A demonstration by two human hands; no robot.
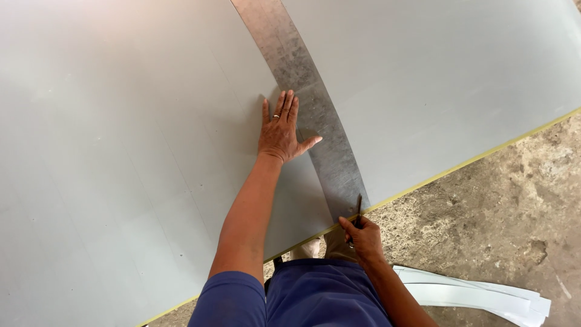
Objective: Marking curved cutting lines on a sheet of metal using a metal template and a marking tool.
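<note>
Left hand lies flat, fingers spread, palm down on the large pale grey sheet panel, thumb touching the edge of the long curved strip of dull mottled metal. A ring shows on one finger. The strip runs from the far edge of the panel down to its near yellow-trimmed edge.

Right hand sits at that near edge, grip closed around a thin dark pointed tool; the tool's tip rests against the strip's lower end.

Beyond the near edge: rough concrete floor. On it, to the right of the person, a loose stack of white curved offcut strips. No labels or signs visible.
</note>
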